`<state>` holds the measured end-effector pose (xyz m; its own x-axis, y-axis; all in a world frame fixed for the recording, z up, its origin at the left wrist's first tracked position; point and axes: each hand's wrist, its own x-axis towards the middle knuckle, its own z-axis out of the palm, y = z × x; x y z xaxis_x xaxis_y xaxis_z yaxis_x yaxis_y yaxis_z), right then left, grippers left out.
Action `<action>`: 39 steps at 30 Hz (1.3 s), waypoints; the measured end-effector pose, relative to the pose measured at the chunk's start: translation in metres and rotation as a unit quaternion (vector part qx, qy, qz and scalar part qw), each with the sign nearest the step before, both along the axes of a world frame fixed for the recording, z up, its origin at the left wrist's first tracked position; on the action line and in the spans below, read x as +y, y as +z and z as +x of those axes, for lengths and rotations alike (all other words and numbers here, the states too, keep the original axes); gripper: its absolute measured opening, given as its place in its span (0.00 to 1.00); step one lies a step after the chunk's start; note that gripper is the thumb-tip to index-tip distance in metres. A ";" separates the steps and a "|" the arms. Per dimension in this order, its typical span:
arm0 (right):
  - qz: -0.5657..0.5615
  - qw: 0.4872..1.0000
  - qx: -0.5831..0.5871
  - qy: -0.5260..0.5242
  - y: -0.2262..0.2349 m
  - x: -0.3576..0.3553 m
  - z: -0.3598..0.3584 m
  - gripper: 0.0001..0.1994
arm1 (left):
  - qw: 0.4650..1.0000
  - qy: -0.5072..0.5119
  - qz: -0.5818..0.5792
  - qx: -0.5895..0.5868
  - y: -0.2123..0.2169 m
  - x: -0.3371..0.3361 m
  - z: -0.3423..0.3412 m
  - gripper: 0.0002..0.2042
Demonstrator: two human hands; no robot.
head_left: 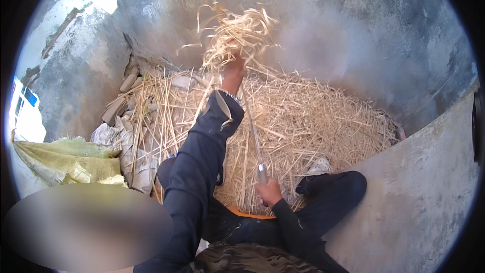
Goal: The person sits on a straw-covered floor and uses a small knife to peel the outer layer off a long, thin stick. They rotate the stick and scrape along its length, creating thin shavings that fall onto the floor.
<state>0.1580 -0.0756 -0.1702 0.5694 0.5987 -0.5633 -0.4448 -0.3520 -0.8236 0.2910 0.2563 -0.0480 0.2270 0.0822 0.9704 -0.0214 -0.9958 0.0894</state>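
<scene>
My left hand [233, 73] is raised at the end of an outstretched arm, closed around a loose bunch of straw [240, 33]. The straw fans out above it in curled, dry strands, and the fingers are partly hidden among them. Low at centre right, my right hand [269, 192] grips the handle [262, 173] of a tool with a long, narrow metal blade [254, 134]. That blade points away from me toward my left wrist; its far end is hard to make out against the straw.
Chopped straw [313, 121] covers the ground around my bent legs. Longer stalks [156, 116] lie at the left, beside stones [129, 83] and crumpled pale sheeting [136, 151]. A yellow-green sack [70, 159] lies farther left. Concrete walls [333, 25] rise behind and at the right.
</scene>
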 end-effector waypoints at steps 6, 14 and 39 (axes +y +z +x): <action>0.205 0.972 -0.058 -0.096 0.051 -0.002 -0.001 0.05 | 0.999 -0.018 -0.031 0.017 -0.007 0.001 -0.012 0.16; 0.046 0.999 -0.003 0.006 -0.012 0.021 0.008 0.07 | 0.999 -0.008 -0.044 0.007 0.004 0.019 -0.012 0.16; 0.143 0.949 0.269 -0.086 0.068 -0.007 0.033 0.05 | 0.983 -0.004 -0.179 0.047 0.004 -0.035 0.031 0.17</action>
